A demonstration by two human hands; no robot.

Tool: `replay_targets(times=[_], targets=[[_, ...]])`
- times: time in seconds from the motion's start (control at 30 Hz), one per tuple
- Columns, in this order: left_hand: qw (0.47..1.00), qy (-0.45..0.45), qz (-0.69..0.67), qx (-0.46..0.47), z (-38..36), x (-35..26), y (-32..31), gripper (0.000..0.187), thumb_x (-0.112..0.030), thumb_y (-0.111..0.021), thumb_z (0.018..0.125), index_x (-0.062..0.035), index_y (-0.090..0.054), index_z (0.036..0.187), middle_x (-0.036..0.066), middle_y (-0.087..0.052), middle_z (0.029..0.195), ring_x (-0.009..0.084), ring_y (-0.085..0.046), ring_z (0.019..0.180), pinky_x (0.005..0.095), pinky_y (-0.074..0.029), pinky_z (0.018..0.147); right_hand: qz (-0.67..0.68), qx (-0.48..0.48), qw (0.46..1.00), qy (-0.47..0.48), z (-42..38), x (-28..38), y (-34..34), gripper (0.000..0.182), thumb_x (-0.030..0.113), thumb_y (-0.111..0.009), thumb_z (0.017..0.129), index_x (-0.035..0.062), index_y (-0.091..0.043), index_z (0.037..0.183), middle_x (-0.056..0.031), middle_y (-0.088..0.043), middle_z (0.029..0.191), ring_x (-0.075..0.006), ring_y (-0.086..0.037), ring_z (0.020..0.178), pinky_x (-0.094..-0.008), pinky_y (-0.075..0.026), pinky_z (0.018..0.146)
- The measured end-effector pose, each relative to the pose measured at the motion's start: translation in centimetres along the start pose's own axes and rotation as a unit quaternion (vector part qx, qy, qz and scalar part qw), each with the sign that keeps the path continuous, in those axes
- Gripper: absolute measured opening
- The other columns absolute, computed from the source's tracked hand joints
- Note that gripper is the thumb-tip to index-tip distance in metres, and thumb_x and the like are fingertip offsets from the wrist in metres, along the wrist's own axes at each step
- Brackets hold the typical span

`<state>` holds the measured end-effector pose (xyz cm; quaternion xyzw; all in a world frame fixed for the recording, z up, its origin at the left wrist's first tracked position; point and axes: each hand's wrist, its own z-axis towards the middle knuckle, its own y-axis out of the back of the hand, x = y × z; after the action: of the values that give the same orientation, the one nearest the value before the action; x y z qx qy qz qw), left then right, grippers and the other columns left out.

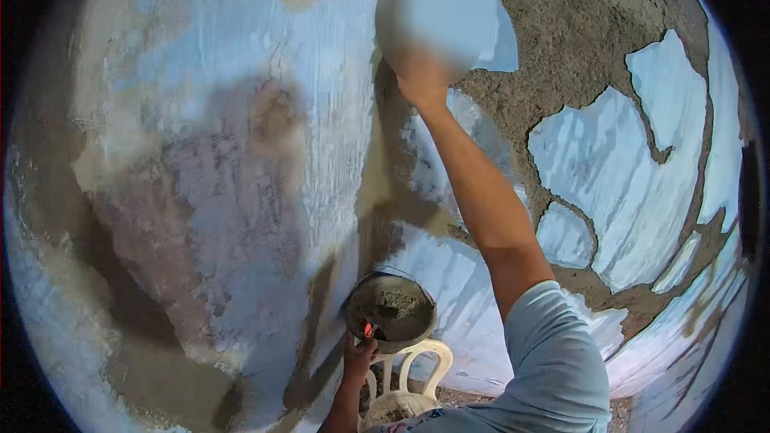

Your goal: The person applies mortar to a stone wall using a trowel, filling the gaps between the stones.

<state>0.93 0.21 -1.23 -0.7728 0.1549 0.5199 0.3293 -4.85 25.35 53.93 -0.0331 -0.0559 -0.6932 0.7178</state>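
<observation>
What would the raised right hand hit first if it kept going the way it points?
Probably the wall: the right hand reaches up at it, near the grey mortar patch. A blur hides any contact.

The scene is being lit evenly by soft, cool light, with no harsh glare showing. A broad shadow is being cast across the wall [241, 192] at left. The view is being bent strongly by a fisheye lens, and the corners are being blacked out. The raised right hand [425, 72] is being blurred, possibly by motion.
</observation>
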Motion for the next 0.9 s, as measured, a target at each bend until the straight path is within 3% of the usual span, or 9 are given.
replay_targets(times=[0.2, 0.3, 0.4, 0.47, 0.57, 0.7, 0.77, 0.87, 0.9], targets=[[0.999, 0.005, -0.001, 0.039, 2.0, 2.3, 1.4, 0.091, -0.018, -0.076, 0.098, -0.0198, -0.017, 0.166, 0.013, -0.069, 0.122, 0.0230, -0.071, 0.097, 0.0442, -0.056, 0.085, 0.086, -0.016, 0.996, 0.030, -3.1, 1.7, 1.4, 0.040, 0.016, -0.064, 0.093, -0.0060, -0.067, 0.127, -0.0295, -0.068, 0.085, -0.0466, -0.069, 0.081, -0.0477, -0.054, 0.073], [0.999, 0.004, 0.015, 0.032, 1.8, 2.5, 1.5, 0.091, -0.020, -0.075, 0.098, -0.0196, -0.015, 0.167, 0.013, -0.069, 0.123, 0.0239, -0.072, 0.099, 0.0442, -0.055, 0.084, 0.080, -0.003, 0.996, -0.035, -3.3, 0.8, 2.2, 0.040, 0.016, -0.064, 0.094, -0.0047, -0.067, 0.128, -0.0300, -0.069, 0.087, -0.0462, -0.069, 0.082, -0.0474, -0.055, 0.074], [0.999, -0.039, 0.027, 0.012, 0.2, 0.6, 0.3, 0.093, -0.019, -0.073, 0.099, -0.0209, -0.010, 0.168, 0.015, -0.069, 0.124, 0.0247, -0.072, 0.100, 0.0446, -0.055, 0.084, 0.046, -0.042, 0.998, 0.004, -2.4, -1.4, 1.2, 0.039, 0.017, -0.065, 0.093, -0.0003, -0.068, 0.128, -0.0301, -0.069, 0.089, -0.0469, -0.070, 0.085, -0.0491, -0.055, 0.077], [1.000, -0.012, 0.024, 0.013, 0.2, 0.4, 0.4, 0.094, -0.019, -0.073, 0.100, -0.0219, -0.008, 0.168, 0.016, -0.068, 0.126, 0.0253, -0.072, 0.100, 0.0450, -0.055, 0.084, 0.027, -0.002, 1.000, -0.013, -2.4, -0.9, 1.8, 0.040, 0.017, -0.065, 0.093, -0.0029, -0.067, 0.128, -0.0301, -0.070, 0.090, -0.0472, -0.070, 0.086, -0.0505, -0.055, 0.079], [1.000, -0.009, 0.025, 0.013, 0.2, 0.7, 0.5, 0.094, -0.019, -0.072, 0.100, -0.0233, -0.007, 0.169, 0.017, -0.066, 0.129, 0.0258, -0.072, 0.102, 0.0453, -0.055, 0.085, 0.029, -0.020, 0.999, 0.010, -2.9, -1.7, 0.8, 0.038, 0.016, -0.065, 0.092, -0.0014, -0.069, 0.126, -0.0292, -0.070, 0.090, -0.0475, -0.069, 0.086, -0.0506, -0.055, 0.078], [1.000, 0.029, 0.002, -0.003, 0.1, 0.4, 0.4, 0.093, -0.018, -0.073, 0.100, -0.0238, -0.011, 0.168, 0.014, -0.066, 0.130, 0.0241, -0.071, 0.102, 0.0437, -0.055, 0.083, 0.005, -0.006, 1.000, -0.019, -3.3, -2.5, -0.5, 0.044, 0.020, -0.068, 0.093, -0.0021, -0.067, 0.131, -0.0271, -0.071, 0.086, -0.0393, -0.073, 0.081, -0.0436, -0.055, 0.074], [1.000, -0.003, 0.007, 0.015, 0.3, 0.6, 0.5, 0.092, -0.018, -0.074, 0.099, -0.0236, -0.013, 0.167, 0.013, -0.067, 0.127, 0.0232, -0.070, 0.100, 0.0418, -0.054, 0.082, 0.002, -0.014, 1.000, -0.023, -3.5, -2.1, -0.8, 0.044, 0.019, -0.068, 0.093, -0.0035, -0.067, 0.131, -0.0264, -0.070, 0.084, -0.0378, -0.071, 0.075, -0.0428, -0.055, 0.071], [1.000, 0.003, -0.004, 0.018, 2.2, 3.2, 1.4, 0.091, -0.018, -0.075, 0.098, -0.0228, -0.017, 0.167, 0.012, -0.068, 0.123, 0.0225, -0.069, 0.097, 0.0400, -0.053, 0.081, 0.049, 0.044, 0.998, -0.018, -4.6, 2.8, 2.3, 0.040, 0.014, -0.064, 0.094, -0.0075, -0.066, 0.128, -0.0300, -0.071, 0.091, -0.0457, -0.071, 0.086, -0.0486, -0.056, 0.078], [1.000, 0.015, -0.011, 0.015, 2.8, 4.1, 1.6, 0.090, -0.018, -0.076, 0.097, -0.0224, -0.018, 0.166, 0.012, -0.068, 0.122, 0.0224, -0.069, 0.096, 0.0396, -0.053, 0.081, 0.065, 0.021, 0.998, 0.003, -5.4, 2.8, 2.3, 0.040, 0.014, -0.064, 0.094, -0.0072, -0.066, 0.129, -0.0300, -0.071, 0.092, -0.0449, -0.071, 0.085, -0.0480, -0.056, 0.077]])
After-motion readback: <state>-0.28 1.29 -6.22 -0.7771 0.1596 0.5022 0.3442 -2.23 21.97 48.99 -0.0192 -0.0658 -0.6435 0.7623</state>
